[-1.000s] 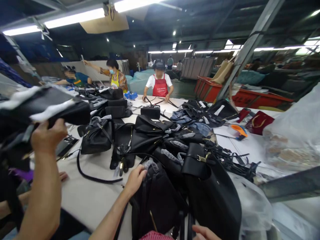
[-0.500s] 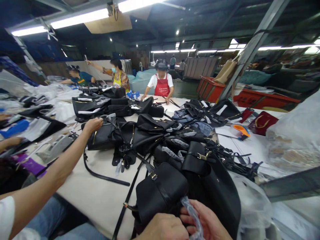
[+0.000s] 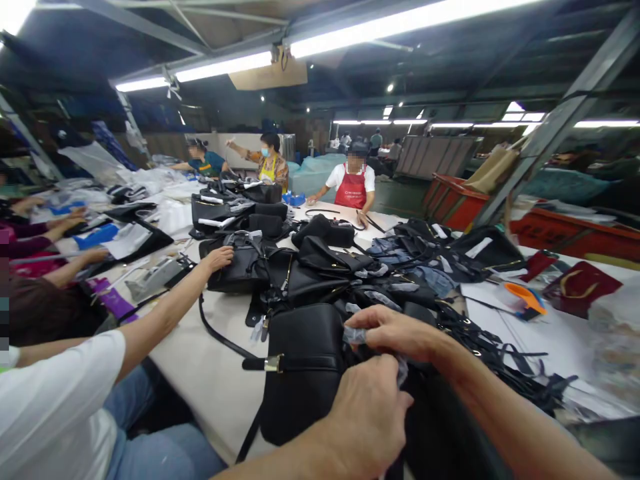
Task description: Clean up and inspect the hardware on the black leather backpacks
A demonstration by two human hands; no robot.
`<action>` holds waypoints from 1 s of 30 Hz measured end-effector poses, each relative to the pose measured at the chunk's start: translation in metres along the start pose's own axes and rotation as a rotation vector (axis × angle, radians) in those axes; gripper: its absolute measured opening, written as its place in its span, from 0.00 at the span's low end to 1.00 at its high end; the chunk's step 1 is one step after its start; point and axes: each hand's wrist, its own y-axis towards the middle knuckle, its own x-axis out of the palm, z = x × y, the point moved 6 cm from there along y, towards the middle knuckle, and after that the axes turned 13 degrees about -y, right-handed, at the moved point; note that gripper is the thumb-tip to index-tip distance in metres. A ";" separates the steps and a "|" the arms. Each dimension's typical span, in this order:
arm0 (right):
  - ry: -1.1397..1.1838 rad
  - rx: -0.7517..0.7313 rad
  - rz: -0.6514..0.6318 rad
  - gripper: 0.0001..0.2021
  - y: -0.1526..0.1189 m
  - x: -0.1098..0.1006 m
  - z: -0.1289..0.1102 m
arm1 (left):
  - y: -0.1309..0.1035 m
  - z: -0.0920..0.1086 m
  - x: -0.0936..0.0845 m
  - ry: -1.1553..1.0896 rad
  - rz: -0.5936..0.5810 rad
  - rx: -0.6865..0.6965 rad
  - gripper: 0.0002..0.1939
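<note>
A black handbag [image 3: 305, 333] with a strap and gold-coloured clasp [image 3: 273, 363] across it is in front of me, tilted on its side. My left hand [image 3: 373, 410] is closed at the bag's right edge; its fingertips are hidden behind the hand. Just above it, my right hand [image 3: 390, 333] pinches the bag's handle [image 3: 355, 335], which is wrapped in clear plastic. More wrapped plastic shows between the two hands. A larger black bag [image 3: 445, 420] lies beneath my right forearm.
Black bags [image 3: 320, 267] with wrapped handles are piled across the table [image 3: 230, 327]. A neighbour's hand [image 3: 220, 259] rests on a bag to the left. To the right are a tangle of black straps [image 3: 495, 347], an orange tape roll [image 3: 525, 300] and a dark red bag [image 3: 583, 287].
The handbag has turned, so its clasp now points left. My right hand has risen from below the bag to its upper right side. The view has swung left.
</note>
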 end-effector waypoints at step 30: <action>-0.125 0.187 -0.260 0.12 0.076 0.022 0.023 | -0.107 -0.141 -0.039 -1.200 0.235 -0.785 0.23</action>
